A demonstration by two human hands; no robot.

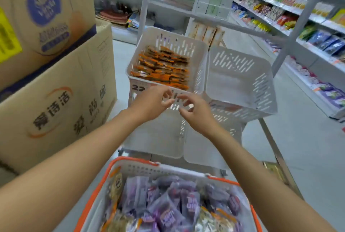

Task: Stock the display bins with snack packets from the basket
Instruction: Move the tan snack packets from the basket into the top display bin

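Observation:
An orange-rimmed basket (188, 171) at the bottom holds several purple and tan snack packets (168, 211). Ahead stands a white slotted display bin (197, 50) filled with orange packets (164, 67). To its right sits a second white bin (265, 82) that looks empty. My left hand (151, 102) and my right hand (196, 114) hover close together in front of the left bin's near rim, fingers loosely curled. Neither hand holds a packet.
Stacked cardboard boxes (56, 86) stand at the left. More white bins (156, 138) sit on the lower tier of the rack. Stocked shelves (291, 13) line the aisle at the right, with grey floor between.

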